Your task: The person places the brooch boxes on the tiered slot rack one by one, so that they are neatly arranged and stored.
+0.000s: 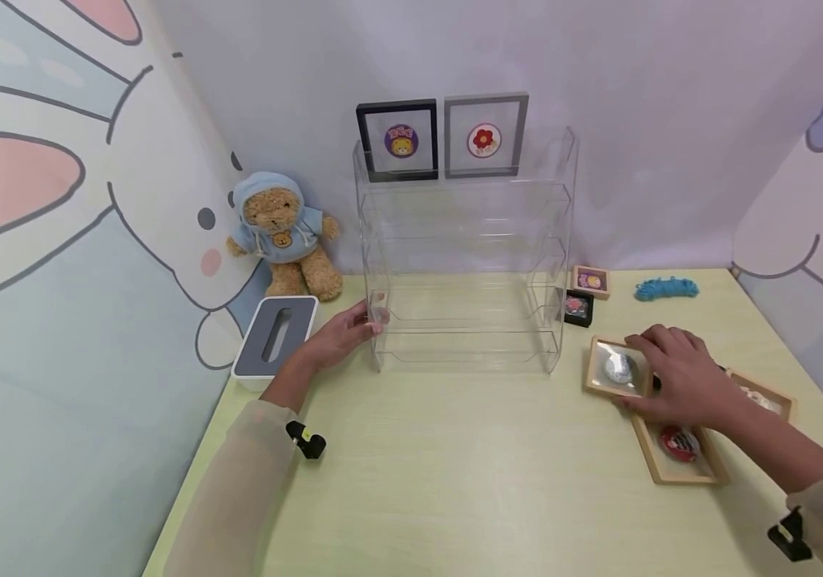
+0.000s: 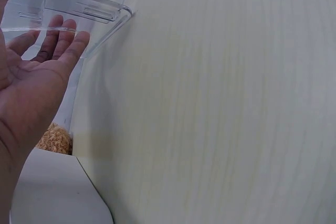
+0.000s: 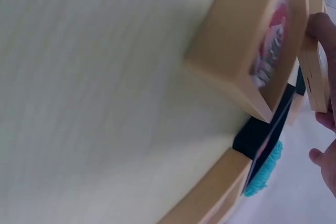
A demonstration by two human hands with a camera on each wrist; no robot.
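Note:
My left hand [image 1: 342, 332] rests against the left side of a clear acrylic tiered display rack [image 1: 465, 343]. In the left wrist view its fingers are loosely extended at the rack's clear edge. Over on the right, my right hand [image 1: 688, 377] grips a small wooden picture frame [image 1: 620, 369] between thumb and fingers, with a round silvery badge inside. That frame is raised above other wooden frames, one with a red badge [image 1: 679, 443]. In the right wrist view the gripped frame [image 3: 313, 74] is at the right edge, and much of the hand is cut off.
On the rack's top tier stand a black frame [image 1: 401, 140] and a grey frame [image 1: 485, 136]. A teddy bear [image 1: 277, 232] and a white tissue box [image 1: 252, 378] are at left. Two small frames [image 1: 578, 308] and teal yarn [image 1: 666, 288] lie at back right.

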